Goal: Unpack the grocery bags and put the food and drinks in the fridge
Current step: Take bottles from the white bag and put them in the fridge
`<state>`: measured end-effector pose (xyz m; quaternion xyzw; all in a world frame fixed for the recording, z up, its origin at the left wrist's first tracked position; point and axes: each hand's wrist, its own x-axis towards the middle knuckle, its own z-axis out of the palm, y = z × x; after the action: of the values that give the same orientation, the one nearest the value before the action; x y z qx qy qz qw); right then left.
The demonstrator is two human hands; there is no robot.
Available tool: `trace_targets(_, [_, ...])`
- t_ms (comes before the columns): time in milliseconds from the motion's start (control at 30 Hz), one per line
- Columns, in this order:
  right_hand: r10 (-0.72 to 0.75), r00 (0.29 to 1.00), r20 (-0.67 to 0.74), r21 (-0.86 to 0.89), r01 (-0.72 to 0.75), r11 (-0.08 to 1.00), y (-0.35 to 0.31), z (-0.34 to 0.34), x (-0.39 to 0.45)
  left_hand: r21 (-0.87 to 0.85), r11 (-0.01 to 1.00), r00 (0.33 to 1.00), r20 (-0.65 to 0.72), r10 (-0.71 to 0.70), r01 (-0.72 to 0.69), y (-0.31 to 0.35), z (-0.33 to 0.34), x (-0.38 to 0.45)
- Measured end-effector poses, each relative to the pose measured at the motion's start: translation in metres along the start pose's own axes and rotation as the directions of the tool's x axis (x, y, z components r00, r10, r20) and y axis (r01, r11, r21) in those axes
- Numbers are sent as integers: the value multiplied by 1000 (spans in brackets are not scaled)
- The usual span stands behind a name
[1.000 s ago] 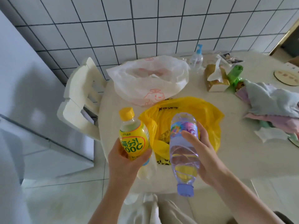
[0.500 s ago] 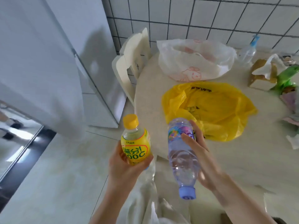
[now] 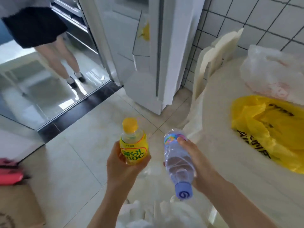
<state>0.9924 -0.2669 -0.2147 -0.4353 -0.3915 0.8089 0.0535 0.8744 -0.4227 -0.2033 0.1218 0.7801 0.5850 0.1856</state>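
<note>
My left hand (image 3: 121, 168) grips a small yellow drink bottle (image 3: 134, 143) upright, its yellow cap on top. My right hand (image 3: 195, 163) holds a clear water bottle (image 3: 176, 163) tilted, with its pale blue cap pointing down toward me. Both bottles hang over the tiled floor, left of the round table (image 3: 233, 178). On the table lie a crumpled yellow plastic bag (image 3: 269, 129) and a white plastic bag (image 3: 273, 73). The white fridge (image 3: 148, 51) stands ahead, past the floor tiles, with its doors shut.
A cream chair (image 3: 215, 53) stands between the fridge and the table, against the tiled wall. A person (image 3: 54, 46) stands in the doorway at upper left, beyond a dark threshold strip (image 3: 79, 109). A cardboard box (image 3: 18, 208) with a pink object (image 3: 9, 175) is at lower left.
The view has swung left from the table toward the fridge and doorway. Both hands keep hold of their bottles in the same pose and now hang over the floor instead of the table edge.
</note>
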Motion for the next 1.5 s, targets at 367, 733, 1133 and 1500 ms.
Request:
trace_targets(367, [-171,985,-8,-183,167,969,46,201,48,14,996,989,-114,-91,94,-49,-185,78])
trace_targets(733, [-185,980,-78,-395,139,908,12,274,130,-15,993,993,-28,-117,117,-51,-223,198])
trace_targets(1133, [-175,977,-125,-137,157,978,-149,326,279,-20,998,997,47,60,-59,21,-167,425])
trace_targets(1500, [-389,888,-245,-193,348,917,-272,364,380,-61,984,974,147,174,-167,84,-109,604])
